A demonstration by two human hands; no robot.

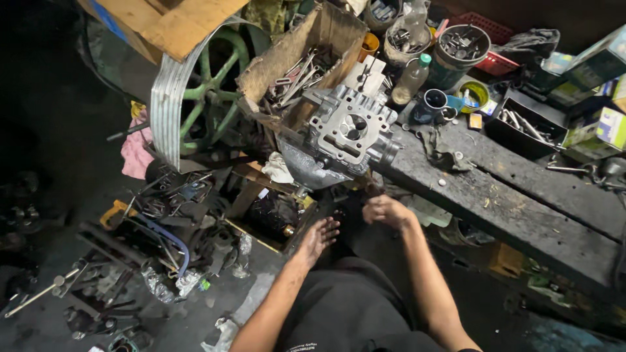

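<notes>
I had the grey cast-aluminium engine cylinder head [349,133] sitting at the near-left end of the dark, oil-stained wooden workbench [521,208], gasket face up w/ the round bore showing. It partly overhung the bench edge above a dented silver metal bowl [310,171], prob. placed there to catch drips or loose bits falling out.

My left hand [318,238] hung below the bench edge, palm open, fingers spread apart and grimy, holding nothing; it was near the bowl but not touching it. My right hand [386,210] was just under the head's near side, fingers curled together. Whether it gripped something small or just rested against the casting, I couldn't tell; the spot was too dark.

Behind the head stood a torn brown cardboard box [306,55] full of spanners and wrenches, tilted toward me, so tools stayed within reach. Right of that, a clear plastic bottle w/ green cap [412,78] and a dark blue mug [430,104] stood upright near the back. A black tray of bolts and sockets [525,124] lay further right on the bench.

On the floor to the left leaned a big green-spoked flywheel w/ a steel rim [195,91], propped on edge against the clutter, a pink rag [135,151] beside it.
</notes>
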